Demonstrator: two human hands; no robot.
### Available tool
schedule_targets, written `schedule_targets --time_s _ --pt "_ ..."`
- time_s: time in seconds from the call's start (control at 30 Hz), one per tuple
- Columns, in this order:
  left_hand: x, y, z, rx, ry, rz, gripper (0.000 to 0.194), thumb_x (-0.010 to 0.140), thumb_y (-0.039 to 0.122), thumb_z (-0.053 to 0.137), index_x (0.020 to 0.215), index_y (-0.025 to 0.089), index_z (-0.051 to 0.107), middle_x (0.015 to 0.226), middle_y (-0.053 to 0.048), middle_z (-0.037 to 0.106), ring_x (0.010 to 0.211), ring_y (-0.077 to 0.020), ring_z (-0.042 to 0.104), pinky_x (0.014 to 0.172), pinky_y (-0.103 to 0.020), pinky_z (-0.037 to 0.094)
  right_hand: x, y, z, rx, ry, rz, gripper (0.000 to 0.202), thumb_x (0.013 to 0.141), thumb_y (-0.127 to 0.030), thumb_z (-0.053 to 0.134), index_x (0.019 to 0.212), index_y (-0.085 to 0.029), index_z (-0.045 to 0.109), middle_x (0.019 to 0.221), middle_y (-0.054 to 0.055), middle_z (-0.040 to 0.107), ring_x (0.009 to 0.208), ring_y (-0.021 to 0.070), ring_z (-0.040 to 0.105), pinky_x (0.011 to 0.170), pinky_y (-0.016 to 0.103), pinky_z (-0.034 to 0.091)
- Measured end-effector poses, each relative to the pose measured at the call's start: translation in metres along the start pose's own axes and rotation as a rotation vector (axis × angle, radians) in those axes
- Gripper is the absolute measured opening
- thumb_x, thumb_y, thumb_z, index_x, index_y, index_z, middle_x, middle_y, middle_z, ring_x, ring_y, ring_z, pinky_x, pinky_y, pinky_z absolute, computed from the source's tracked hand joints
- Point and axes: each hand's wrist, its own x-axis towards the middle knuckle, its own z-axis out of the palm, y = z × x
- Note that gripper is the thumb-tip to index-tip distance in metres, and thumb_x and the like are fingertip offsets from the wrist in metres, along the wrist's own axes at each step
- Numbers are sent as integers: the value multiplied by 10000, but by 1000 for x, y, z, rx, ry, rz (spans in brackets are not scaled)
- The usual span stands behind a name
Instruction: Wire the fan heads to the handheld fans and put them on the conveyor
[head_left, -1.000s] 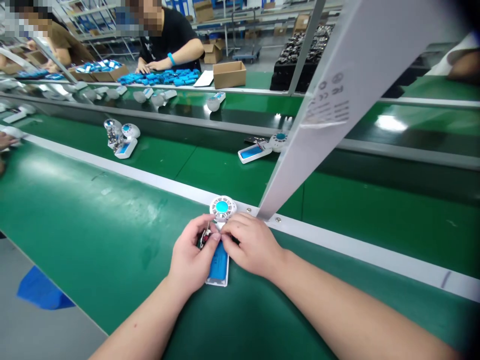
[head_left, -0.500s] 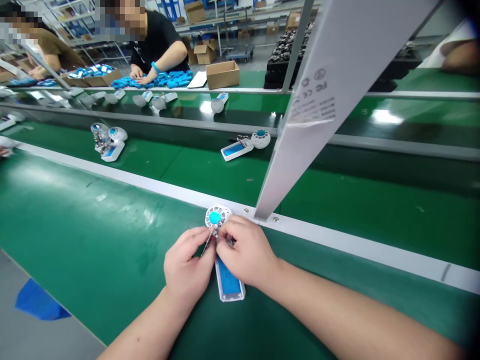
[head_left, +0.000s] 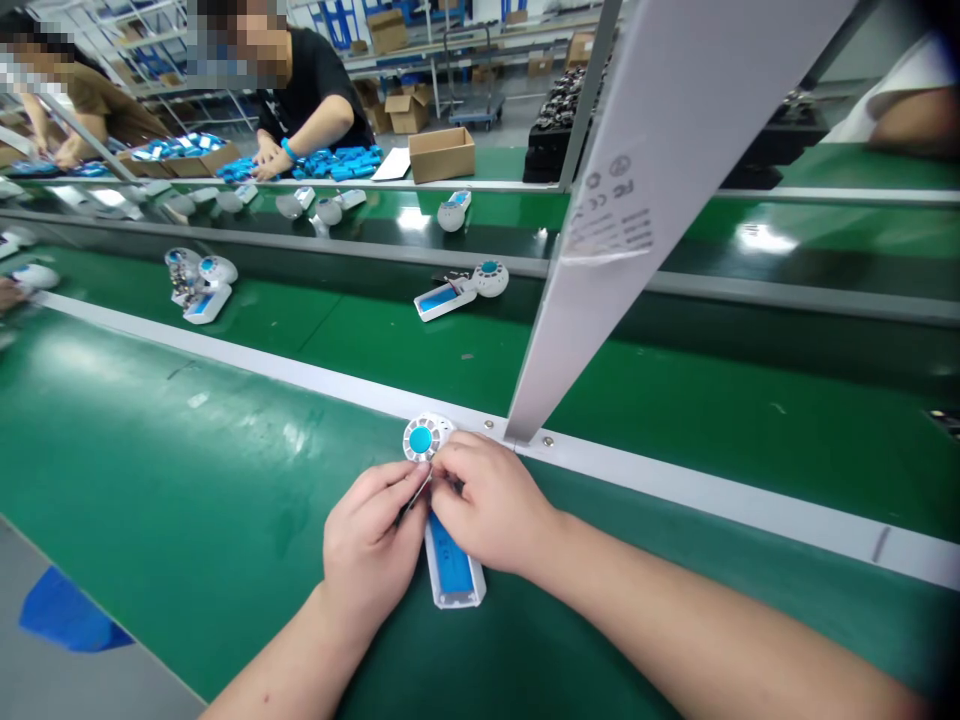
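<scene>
On the green bench in front of me lies a white handheld device [head_left: 455, 570], its round head with a turquoise disc pointing away and its handle holding a blue block. My left hand [head_left: 375, 545] is closed at the device's neck, pinching a thin flat board [head_left: 418, 490] seen nearly edge-on. From the other side, my right hand [head_left: 487, 505] covers part of the neck and handle. Its thumb and fingers are pinched together, close to the left fingertips. Whatever small part they hold is hidden.
Beyond the white rail [head_left: 300, 372], a similar open device [head_left: 446, 300] and a cluster of device parts [head_left: 201, 290] lie on the green belt. A slanting white post [head_left: 592, 260] rises just right of my hands. Across the line, a person [head_left: 315, 100] handles blue packs.
My hands stay pinched at the device's neck, with only slight finger movement. Devices on the near belt have shifted left, and those on the far belt right. A dark part appears at the right edge.
</scene>
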Motion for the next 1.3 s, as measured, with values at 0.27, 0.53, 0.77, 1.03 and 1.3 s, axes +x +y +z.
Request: schedule_targets --time_s 0.27,0.53,0.77,1.03,1.3 --pt "3 -1 -3 -2 -30 -25 325 801 27 665 1072 198 709 1018 -43 717 878 -138 686 792 -253 574 -2 2 3 48 86 41 131 797 -88 579 700 -175 589 765 11 588 760 156 561 694 272 422" --pt "20 -16 -13 -112 -152 -233 163 841 164 631 953 214 737 921 -28 733 814 -151 698 725 -256 585 -2 8 8 78 106 112 61 810 -157 642 763 -188 617 796 11 609 796 176 578 727 301 438" --pt "173 -118 -31 378 -24 -465 354 822 220 629 1157 114 665 1131 -159 690 1062 -307 645 935 -486 513 0 11 19 161 164 153 226 790 -143 624 1011 -191 616 932 41 622 882 201 596 822 352 476" --pt "243 -115 37 432 -363 -286 365 944 369 555 1233 147 572 1240 -92 587 1028 -203 625 890 -409 534 0 16 17 178 154 183 177 806 -91 543 936 -187 615 884 41 621 825 187 611 769 323 498" --pt "119 -52 4 503 -475 -392 290 858 355 599 1069 160 641 1005 -102 642 956 -277 644 846 -402 507 9 17 18 109 260 259 258 914 -191 467 1080 -136 656 993 100 691 933 232 650 861 377 497"
